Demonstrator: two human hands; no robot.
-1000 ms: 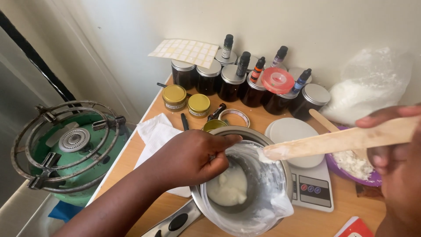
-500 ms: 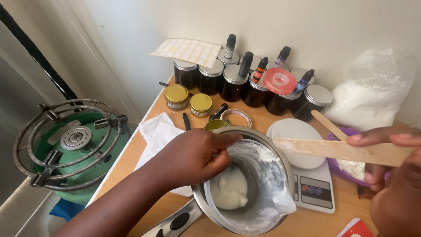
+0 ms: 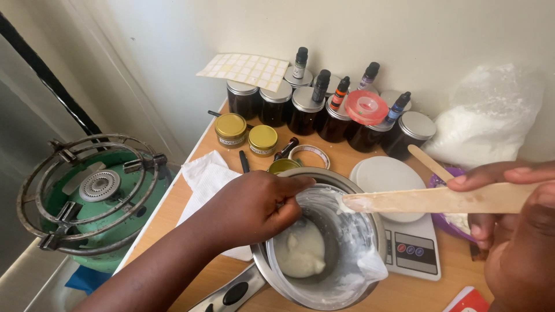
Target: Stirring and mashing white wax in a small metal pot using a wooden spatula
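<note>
- My right hand (image 3: 509, 214) pinches a flat wooden stick (image 3: 439, 200) between thumb and fingers, holding it level — its whitened tip sits at the pot's far rim, just above the plastic liner.
- My left hand (image 3: 254, 208) is curled over the near-left rim of the steel pot (image 3: 347, 180), fingers pressed together on the edge of the clear plastic bag (image 3: 358, 254) that lines it.
- Inside the bag lies a lump of pale cream (image 3: 299, 254), low in the pot; white smears coat the plastic walls.
- A white kitchen scale (image 3: 399, 231) stands just beside the pot on the right, touching or nearly touching it — I cannot tell which.
- A purple bowl (image 3: 439, 222) of white flakes sits behind my right hand, a second wooden stick (image 3: 428, 162) resting in it.
- Dark jars with silver lids (image 3: 306, 107) and small dropper bottles line the wall; two gold-lidded tins (image 3: 245, 134) stand in front of them.
- A green gas burner (image 3: 95, 196) sits left of the wooden table (image 3: 416, 294).
</note>
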